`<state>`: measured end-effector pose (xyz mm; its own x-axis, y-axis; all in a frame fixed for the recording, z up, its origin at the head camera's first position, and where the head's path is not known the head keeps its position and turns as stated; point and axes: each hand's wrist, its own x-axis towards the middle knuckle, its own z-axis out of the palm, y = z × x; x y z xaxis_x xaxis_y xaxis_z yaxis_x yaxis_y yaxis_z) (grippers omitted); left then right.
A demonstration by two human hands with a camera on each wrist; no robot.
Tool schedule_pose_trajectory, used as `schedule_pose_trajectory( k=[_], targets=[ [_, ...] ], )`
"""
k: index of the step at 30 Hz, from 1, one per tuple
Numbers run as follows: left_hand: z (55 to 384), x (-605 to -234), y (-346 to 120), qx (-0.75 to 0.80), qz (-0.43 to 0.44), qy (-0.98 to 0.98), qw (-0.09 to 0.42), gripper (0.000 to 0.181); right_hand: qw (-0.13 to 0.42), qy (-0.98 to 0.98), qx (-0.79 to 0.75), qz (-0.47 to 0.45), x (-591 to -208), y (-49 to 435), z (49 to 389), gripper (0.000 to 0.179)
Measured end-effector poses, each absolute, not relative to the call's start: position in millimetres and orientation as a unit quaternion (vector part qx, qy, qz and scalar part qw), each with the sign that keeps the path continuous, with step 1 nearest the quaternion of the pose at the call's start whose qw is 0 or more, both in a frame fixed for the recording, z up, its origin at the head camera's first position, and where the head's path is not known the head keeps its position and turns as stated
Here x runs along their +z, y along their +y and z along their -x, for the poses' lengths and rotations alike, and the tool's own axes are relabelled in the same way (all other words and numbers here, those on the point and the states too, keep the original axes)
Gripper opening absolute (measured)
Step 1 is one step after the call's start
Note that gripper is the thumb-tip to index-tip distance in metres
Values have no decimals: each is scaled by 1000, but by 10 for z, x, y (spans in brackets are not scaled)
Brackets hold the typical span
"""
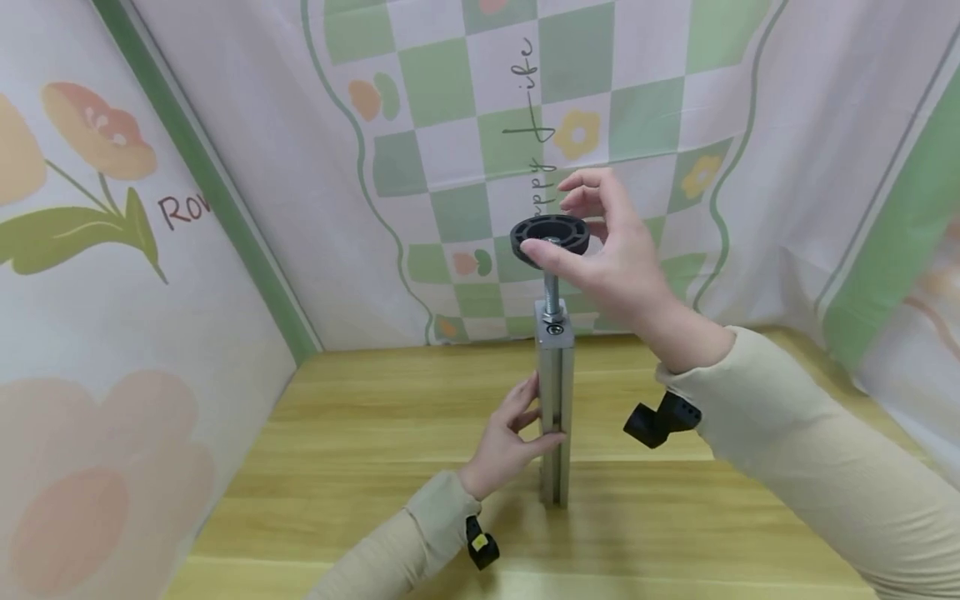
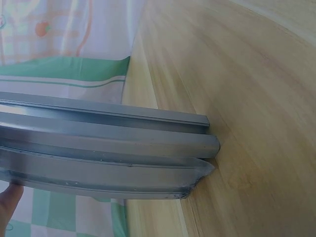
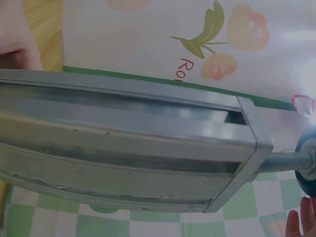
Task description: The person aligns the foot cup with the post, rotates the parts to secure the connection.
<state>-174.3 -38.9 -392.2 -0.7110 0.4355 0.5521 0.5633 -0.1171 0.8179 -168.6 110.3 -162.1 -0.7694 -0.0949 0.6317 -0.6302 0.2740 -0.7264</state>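
An aluminium profile point(image 1: 556, 392) stands upright on the table, capped by a metal end plate point(image 3: 251, 133). From the plate rises a threaded rod point(image 1: 552, 292), with a nut at its base and a black round levelling foot point(image 1: 576, 242) at the top. My left hand point(image 1: 498, 450) grips the profile around its middle, thumb on the near side. Up at the foot, my right hand point(image 1: 622, 258) has its thumb over the near rim. Its other fingers extend behind the foot and look apart from it. The profile's lower end point(image 2: 200, 148) meets the wood in the left wrist view.
The wooden table point(image 1: 360, 417) spreads around the profile. Behind it hangs a green and white checked curtain point(image 1: 435, 75), and a flower-printed curtain point(image 1: 97, 333) borders the left. Black wrist mounts point(image 1: 663, 419) sit on both sleeves.
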Motion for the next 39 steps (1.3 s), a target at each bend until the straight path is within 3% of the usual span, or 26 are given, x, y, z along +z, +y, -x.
schedule_pose_trajectory(
  k=[3,10,16,25,39],
  targets=[
    [1741,-3927,-388,-645,374,-664,47,85,183,-714,613,-283,-1636,1164,1757,39],
    [1737,-3917,-395,-646,368,-667,44,85,-23,-560,719,-411,-1716,1273,1998,37],
    [1726,-3896,-400,-643,364,-673,39,84,-126,-466,737,-472,-1779,1320,2134,46],
    [1719,-3893,-395,-644,360,-674,37,82,-186,-386,770,-473,-1838,1301,2164,48],
    [1740,-3923,-394,-639,366,-675,46,85,-189,-385,772,-470,-1868,1312,2190,42]
  ],
)
